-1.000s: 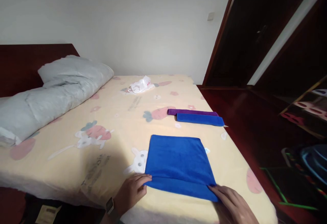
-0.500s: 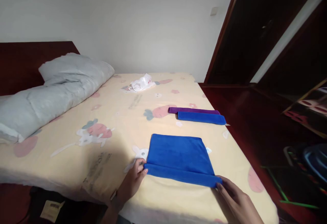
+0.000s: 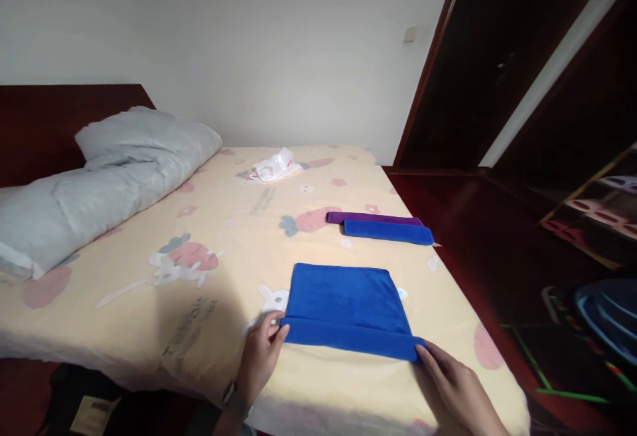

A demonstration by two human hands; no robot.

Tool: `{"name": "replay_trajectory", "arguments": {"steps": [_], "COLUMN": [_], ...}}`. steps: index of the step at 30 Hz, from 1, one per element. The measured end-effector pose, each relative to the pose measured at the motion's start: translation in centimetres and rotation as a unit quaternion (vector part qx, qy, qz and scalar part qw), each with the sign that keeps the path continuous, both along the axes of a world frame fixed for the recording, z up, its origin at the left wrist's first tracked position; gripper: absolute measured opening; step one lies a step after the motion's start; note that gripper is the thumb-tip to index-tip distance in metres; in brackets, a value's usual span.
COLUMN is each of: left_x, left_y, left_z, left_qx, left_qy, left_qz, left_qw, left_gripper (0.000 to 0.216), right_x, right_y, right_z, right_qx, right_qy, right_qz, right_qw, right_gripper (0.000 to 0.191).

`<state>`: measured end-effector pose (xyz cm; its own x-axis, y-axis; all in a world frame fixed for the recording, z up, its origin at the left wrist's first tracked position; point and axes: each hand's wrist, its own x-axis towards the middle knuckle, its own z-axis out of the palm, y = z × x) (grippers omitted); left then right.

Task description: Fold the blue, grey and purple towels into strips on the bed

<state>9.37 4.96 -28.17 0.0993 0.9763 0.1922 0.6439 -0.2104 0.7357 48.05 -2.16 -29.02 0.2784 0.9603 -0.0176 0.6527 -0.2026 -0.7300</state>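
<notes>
A blue towel (image 3: 346,300) lies flat on the bed near its front edge, with its near edge rolled over into a thick band (image 3: 348,338). My left hand (image 3: 261,353) pinches the left end of that band, fingers closed on the cloth. My right hand (image 3: 455,389) presses its fingertips on the band's right end. A watch shows on my left wrist.
The bed (image 3: 209,237) has a pale yellow sheet with cartoon prints. A folded blue towel (image 3: 388,232) and a purple one (image 3: 373,218) lie near the right edge. A grey duvet (image 3: 99,177) is at the left, a white plastic bag (image 3: 273,165) at the back. Dark floor and door lie to the right.
The rolled near edge of the blue towel has moved farther up the cloth, and both hands have followed it forward. The flat part now looks shorter.
</notes>
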Motion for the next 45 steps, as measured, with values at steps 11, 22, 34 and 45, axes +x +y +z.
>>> {"name": "replay_trajectory", "arguments": {"steps": [11,22,34,45], "left_x": [0.1,-0.9,3.7,2.4], "left_y": [0.5,1.1,-1.6,1.9], "left_z": [-0.1,1.1,2.0,1.5], "left_qx": [0.132,0.127,0.285,0.207], "left_qy": [0.167,0.163,0.214,0.333], "left_qz": [0.009,-0.03,-0.105,-0.312], "left_qw": [0.977,0.978,0.928,0.865], "left_gripper": [0.021,0.021,0.029,0.061], "right_x": [-0.3,0.0,-4.0,-5.8], "right_y": [1.0,0.4,0.1,1.1], "right_z": [0.4,1.4,0.6,-1.8], "right_qx": [-0.046,-0.051,0.261,0.267], "right_qy": [-0.005,0.007,-0.278,-0.39], "right_qz": [0.039,0.088,0.113,0.26], "right_qw": [0.998,0.995,0.918,0.842], "right_gripper": [0.051,0.042,0.036,0.068]}}
